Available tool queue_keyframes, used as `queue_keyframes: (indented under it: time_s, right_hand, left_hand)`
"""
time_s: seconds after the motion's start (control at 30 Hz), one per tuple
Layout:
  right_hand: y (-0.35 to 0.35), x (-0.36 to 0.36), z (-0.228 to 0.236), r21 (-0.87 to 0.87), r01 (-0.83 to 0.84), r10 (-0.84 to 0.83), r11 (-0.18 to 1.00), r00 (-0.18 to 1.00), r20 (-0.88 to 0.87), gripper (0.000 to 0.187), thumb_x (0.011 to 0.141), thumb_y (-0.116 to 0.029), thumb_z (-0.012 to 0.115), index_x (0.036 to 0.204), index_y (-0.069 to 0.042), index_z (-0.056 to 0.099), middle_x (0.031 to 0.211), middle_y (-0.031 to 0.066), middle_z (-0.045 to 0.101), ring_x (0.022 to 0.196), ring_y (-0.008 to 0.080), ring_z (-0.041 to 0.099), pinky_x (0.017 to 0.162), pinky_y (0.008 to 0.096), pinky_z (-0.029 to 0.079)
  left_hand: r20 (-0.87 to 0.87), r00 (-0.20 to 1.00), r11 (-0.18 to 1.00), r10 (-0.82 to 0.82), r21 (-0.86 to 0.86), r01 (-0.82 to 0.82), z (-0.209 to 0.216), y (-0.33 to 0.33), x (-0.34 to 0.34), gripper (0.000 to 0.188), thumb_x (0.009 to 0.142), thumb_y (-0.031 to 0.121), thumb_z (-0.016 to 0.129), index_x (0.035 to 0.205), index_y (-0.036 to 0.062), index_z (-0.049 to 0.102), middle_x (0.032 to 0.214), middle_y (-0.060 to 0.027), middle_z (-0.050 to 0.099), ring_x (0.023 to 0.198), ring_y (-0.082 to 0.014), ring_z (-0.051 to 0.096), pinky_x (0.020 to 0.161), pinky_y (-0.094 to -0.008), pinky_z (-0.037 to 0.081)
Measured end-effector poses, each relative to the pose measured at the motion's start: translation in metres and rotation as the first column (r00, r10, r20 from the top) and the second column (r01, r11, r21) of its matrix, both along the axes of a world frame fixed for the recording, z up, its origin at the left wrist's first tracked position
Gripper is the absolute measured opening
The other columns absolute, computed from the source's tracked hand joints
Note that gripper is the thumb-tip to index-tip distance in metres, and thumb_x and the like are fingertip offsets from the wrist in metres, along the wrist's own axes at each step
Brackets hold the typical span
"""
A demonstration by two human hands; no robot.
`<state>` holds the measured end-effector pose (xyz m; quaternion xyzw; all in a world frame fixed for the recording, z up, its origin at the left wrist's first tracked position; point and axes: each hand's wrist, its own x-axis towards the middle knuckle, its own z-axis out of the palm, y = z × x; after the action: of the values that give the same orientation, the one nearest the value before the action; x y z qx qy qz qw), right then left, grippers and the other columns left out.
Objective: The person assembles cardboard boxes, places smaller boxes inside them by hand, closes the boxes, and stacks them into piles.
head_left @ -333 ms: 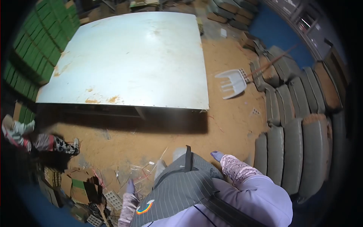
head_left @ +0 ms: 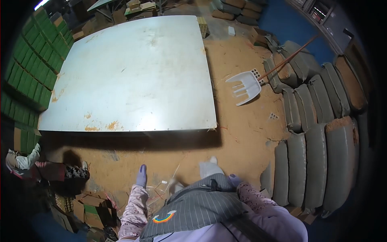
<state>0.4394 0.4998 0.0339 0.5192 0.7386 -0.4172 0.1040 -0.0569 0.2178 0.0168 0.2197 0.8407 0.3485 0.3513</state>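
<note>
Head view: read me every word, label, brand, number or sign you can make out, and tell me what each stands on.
None: I can make out no readable text.
Apron: a rainbow motif, no lettering visible.
Green boxes stacked at left: any print is too small and dark to read.
Sacks at right: no legible marking.
White panel: stains only.

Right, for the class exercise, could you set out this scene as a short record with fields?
Left hand: purple-gloved, nothing visible in it, above the floor
Right hand: purple-gloved, beside the striped apron; grip unclear
Table: broad, white, ahead
Fork: white head, long handle, right of the table
Sacks: stacked at right
Boxes: green, stacked at left
Other person: at left, near the boxes
</note>
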Motion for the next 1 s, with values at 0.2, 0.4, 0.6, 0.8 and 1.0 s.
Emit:
queue_keyframes:
  time_s: [0.2, 0.4, 0.6, 0.8, 1.0]
  right_hand:
    - [0.104, 0.052, -0.058, 0.405, -0.369, 0.437, 0.837, 0.895, -0.088, 0.021, 0.090, -0.022, 0.054, 0.091, -0.002, 0.060, 0.086, 0.0175, 0.060, 0.085, 0.0382, 0.057, 0.074, 0.0453, 0.045]
    - [0.251, 0.056, 0.000, 0.120, 0.013, 0.022, 0.993, 0.956, -0.291, 0.017, 0.091, -0.021, 0.054, 0.094, -0.005, 0.060, 0.084, 0.0132, 0.063, 0.076, 0.0285, 0.060, 0.071, 0.0406, 0.047]
    - [0.406, 0.022, 0.025, -0.175, 0.421, -0.455, 0.890, 0.852, -0.259, 0.021, 0.092, -0.026, 0.055, 0.098, -0.007, 0.059, 0.071, 0.0057, 0.055, 0.062, 0.0139, 0.052, 0.059, 0.0299, 0.045]
    - [0.547, -0.092, 0.058, 0.082, -0.233, 0.246, 0.969, 0.892, -0.378, 0.033, 0.092, -0.023, 0.055, 0.120, -0.005, 0.055, 0.117, 0.0087, 0.058, 0.107, 0.0155, 0.053, 0.091, 0.0268, 0.041]
    - [0.780, -0.190, 0.070, -0.336, 0.006, -0.212, 0.942, 0.787, -0.580, 0.039, 0.093, -0.022, 0.055, 0.128, -0.003, 0.052, 0.118, 0.0035, 0.057, 0.108, 0.0138, 0.051, 0.095, 0.0251, 0.038]
  left_hand:
    - [-0.074, 0.957, 0.952, 0.280, 0.153, -0.266, 0.092, 0.208, 0.084, 0.066, 0.092, 0.038, 0.052, 0.139, -0.0029, 0.031, 0.140, -0.0266, 0.035, 0.131, -0.0404, 0.031, 0.109, -0.0402, 0.027]
    - [-0.523, 0.852, 0.977, -0.008, -0.185, -0.105, 0.132, 0.348, 0.085, 0.078, 0.087, 0.050, 0.051, 0.141, -0.0030, 0.028, 0.145, -0.0290, 0.025, 0.137, -0.0415, 0.019, 0.112, -0.0499, 0.014]
    - [-0.424, 0.902, 0.803, -0.080, -0.564, -0.194, 0.108, 0.416, 0.095, 0.109, 0.078, 0.067, 0.048, 0.144, -0.0083, 0.004, 0.149, -0.0335, -0.001, 0.138, -0.0479, -0.007, 0.110, -0.0571, -0.008]
    - [-0.360, 0.931, 0.773, -0.055, -0.605, -0.189, 0.124, 0.414, 0.093, 0.115, 0.074, 0.063, 0.054, 0.143, -0.0102, -0.001, 0.148, -0.0352, -0.004, 0.138, -0.0480, -0.011, 0.110, -0.0561, -0.008]
    - [-0.184, 0.982, 0.476, -0.034, -0.867, -0.146, 0.150, 0.453, 0.059, 0.100, 0.075, 0.059, 0.057, 0.144, -0.0041, 0.021, 0.151, -0.0252, 0.015, 0.142, -0.0361, 0.004, 0.114, -0.0462, 0.005]
